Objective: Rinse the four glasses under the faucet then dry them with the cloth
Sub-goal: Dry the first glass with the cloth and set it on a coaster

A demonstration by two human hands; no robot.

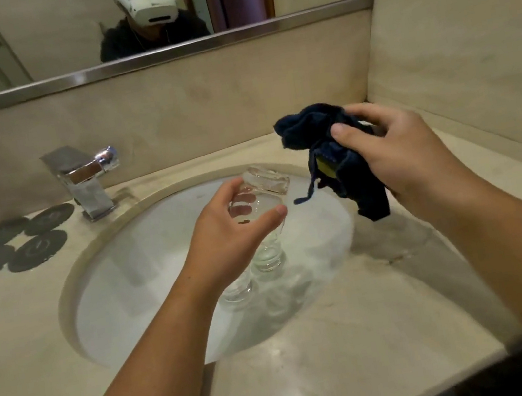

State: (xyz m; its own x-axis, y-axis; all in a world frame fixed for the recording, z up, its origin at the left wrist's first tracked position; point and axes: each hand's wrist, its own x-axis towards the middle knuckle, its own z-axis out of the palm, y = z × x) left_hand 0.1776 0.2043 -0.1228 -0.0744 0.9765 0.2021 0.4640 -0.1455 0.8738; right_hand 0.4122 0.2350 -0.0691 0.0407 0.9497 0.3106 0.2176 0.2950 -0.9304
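My left hand (227, 234) grips a clear glass (262, 185) above the sink basin (147, 268), tilted with its thick base pointing up and away. My right hand (398, 157) holds a dark blue cloth (332, 158) bunched up over the right rim of the basin, a loose corner hanging down. Below my left hand, two more clear glasses (267, 252) stand in the basin, one (236, 288) partly hidden by my wrist. The chrome faucet (83, 179) sits at the back left with no water running.
Several dark round coasters (15, 244) lie on the marble counter left of the faucet. A mirror runs along the back wall and a side wall closes in the right. The counter's front edge is near the bottom right.
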